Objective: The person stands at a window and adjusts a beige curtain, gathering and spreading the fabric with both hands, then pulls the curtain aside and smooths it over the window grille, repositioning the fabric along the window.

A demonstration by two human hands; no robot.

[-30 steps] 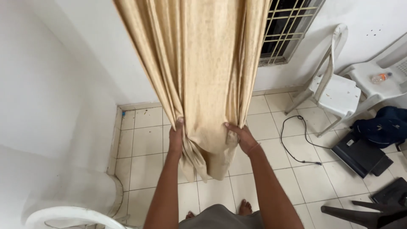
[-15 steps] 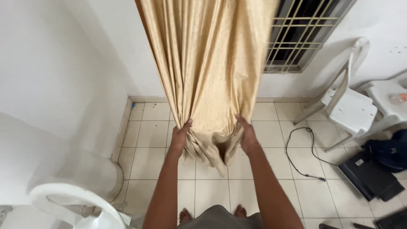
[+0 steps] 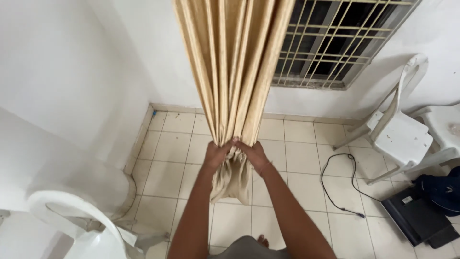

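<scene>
A long beige curtain (image 3: 232, 72) hangs in folds from above, in front of a barred window (image 3: 335, 43). My left hand (image 3: 216, 154) and my right hand (image 3: 253, 154) are pressed together around the curtain near its lower end, bunching it into a narrow bundle. Both hands grip the cloth. The curtain's bottom end (image 3: 232, 180) hangs loose below my hands, above the tiled floor (image 3: 172, 144).
A white plastic chair (image 3: 400, 129) stands at the right by the wall. A black cable (image 3: 335, 184) lies on the tiles near a black flat device (image 3: 417, 218) and dark cloth (image 3: 443, 189). Another white plastic chair (image 3: 81, 225) is at the lower left.
My two hands have come together from about a curtain's width apart, gathering the spread cloth into a tight bundle. The view has shifted slightly left.
</scene>
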